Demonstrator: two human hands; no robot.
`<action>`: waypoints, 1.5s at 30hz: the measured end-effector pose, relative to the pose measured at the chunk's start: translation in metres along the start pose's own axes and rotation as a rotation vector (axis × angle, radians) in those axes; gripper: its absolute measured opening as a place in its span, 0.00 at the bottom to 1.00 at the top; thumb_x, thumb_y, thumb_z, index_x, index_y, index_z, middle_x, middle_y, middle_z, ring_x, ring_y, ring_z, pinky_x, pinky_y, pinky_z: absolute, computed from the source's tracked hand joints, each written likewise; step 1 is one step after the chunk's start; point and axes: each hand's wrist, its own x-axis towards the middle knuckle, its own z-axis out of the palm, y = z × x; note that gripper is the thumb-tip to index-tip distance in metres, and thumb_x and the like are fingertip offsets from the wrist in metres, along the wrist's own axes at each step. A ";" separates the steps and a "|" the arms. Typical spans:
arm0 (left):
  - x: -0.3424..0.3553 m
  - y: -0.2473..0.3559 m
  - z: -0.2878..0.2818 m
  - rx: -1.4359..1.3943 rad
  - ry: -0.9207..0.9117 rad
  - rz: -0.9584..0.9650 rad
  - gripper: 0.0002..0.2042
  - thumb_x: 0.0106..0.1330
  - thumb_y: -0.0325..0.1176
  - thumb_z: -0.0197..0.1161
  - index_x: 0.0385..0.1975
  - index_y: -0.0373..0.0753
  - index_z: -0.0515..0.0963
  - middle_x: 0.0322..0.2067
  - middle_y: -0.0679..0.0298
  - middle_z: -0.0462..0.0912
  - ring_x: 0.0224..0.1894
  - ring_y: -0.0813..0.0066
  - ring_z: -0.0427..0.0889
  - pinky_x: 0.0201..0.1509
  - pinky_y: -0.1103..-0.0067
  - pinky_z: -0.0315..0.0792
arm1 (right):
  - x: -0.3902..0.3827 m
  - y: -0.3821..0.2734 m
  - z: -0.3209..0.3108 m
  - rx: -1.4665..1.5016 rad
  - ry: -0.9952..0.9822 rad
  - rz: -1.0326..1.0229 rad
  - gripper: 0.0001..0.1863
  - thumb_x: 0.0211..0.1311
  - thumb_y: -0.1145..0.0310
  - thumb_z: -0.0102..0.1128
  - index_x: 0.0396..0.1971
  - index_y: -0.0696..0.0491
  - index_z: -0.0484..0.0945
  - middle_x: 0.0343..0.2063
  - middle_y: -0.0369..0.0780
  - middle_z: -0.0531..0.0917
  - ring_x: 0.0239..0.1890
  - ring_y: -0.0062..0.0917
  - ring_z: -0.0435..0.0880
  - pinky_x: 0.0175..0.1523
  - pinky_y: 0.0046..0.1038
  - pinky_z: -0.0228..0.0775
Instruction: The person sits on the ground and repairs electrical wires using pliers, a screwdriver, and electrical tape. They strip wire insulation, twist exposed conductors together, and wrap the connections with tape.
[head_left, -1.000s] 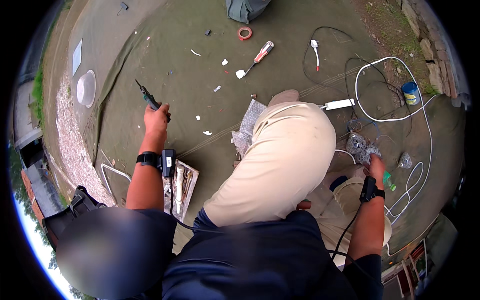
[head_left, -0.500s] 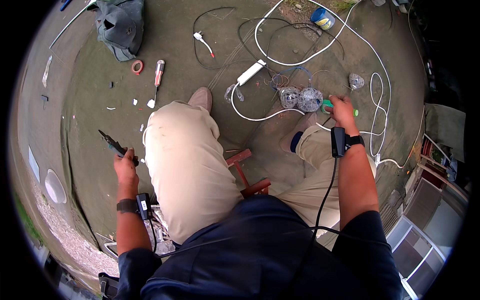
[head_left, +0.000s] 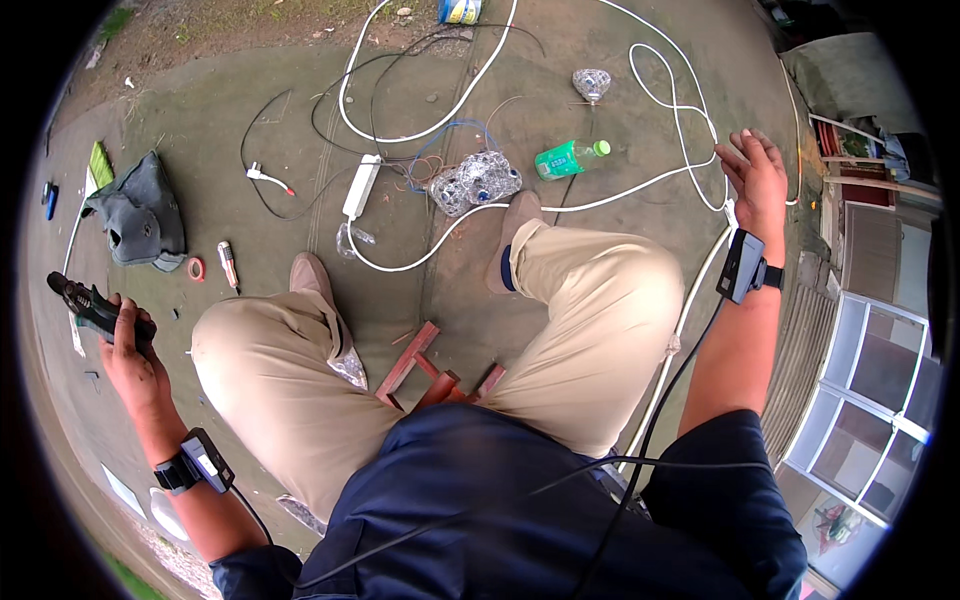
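Note:
My left hand, out at the left, is closed around dark-handled wire strippers, their broad black head pointing up and away. At the right, my right hand is raised with its fingers apart and holds nothing. It is nearest to the white cable looping over the ground. A clear plastic bottle with green label and green cap lies on its side in front of my right foot. To its left sit wire-wrapped clear lamp globes with thin blue and brown wires, beside a white power strip.
A red stool frame stands between my legs. At the left lie a grey bag, a red tape roll and a screwdriver. Another globe and a blue tin lie farther off. Framed windows border the right.
My right hand has let go of the bottle, which lies on the ground, and moved right. My left hand with the wire strippers has swung farther left. The view has shifted and I sit more upright.

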 end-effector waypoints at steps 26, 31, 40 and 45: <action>-0.012 0.025 0.263 0.203 -0.461 -0.048 0.15 0.69 0.27 0.59 0.53 0.33 0.71 0.36 0.64 0.75 0.37 0.77 0.73 0.44 0.79 0.66 | -0.025 0.404 0.073 -0.414 -0.414 0.872 0.29 0.60 0.60 0.63 0.58 0.59 0.71 0.52 0.48 0.79 0.52 0.41 0.81 0.55 0.43 0.75; -0.018 -0.012 0.293 0.216 -0.491 -0.170 0.14 0.68 0.25 0.58 0.52 0.33 0.71 0.35 0.63 0.75 0.35 0.76 0.73 0.42 0.78 0.69 | -0.051 0.452 0.085 -0.710 -0.422 0.647 0.32 0.56 0.54 0.63 0.55 0.63 0.75 0.49 0.53 0.82 0.53 0.44 0.81 0.56 0.37 0.73; -0.025 -0.042 0.307 0.285 -0.515 -0.249 0.12 0.70 0.27 0.57 0.51 0.36 0.72 0.35 0.66 0.77 0.32 0.79 0.74 0.38 0.80 0.69 | -0.047 0.476 0.106 -0.722 -0.457 0.673 0.23 0.55 0.51 0.63 0.42 0.55 0.84 0.43 0.50 0.85 0.49 0.45 0.83 0.53 0.38 0.75; -0.024 -0.049 0.307 0.287 -0.528 -0.285 0.12 0.70 0.27 0.57 0.51 0.37 0.72 0.34 0.66 0.77 0.32 0.78 0.74 0.37 0.80 0.70 | -0.046 0.487 0.109 -0.634 -0.509 0.691 0.24 0.57 0.53 0.61 0.44 0.59 0.81 0.47 0.53 0.82 0.53 0.47 0.80 0.57 0.39 0.73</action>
